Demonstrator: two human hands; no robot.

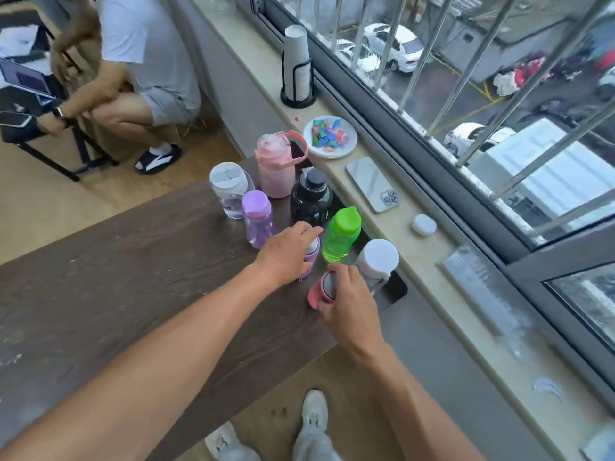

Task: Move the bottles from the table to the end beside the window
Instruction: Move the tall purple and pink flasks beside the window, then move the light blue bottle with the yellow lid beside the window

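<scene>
Several bottles stand on the dark wooden table at its window end. My left hand grips the top of a small pink-purple bottle. My right hand holds a pink bottle with a silver lid near the table's edge. Around them stand a green bottle, a white-capped clear bottle, a black bottle, a purple bottle, a large pink jug and a clear bottle with a white lid.
On the window sill lie a phone, a white earbud case, a plate of coloured bits and a cup holder. A person crouches at the far left by a black stand.
</scene>
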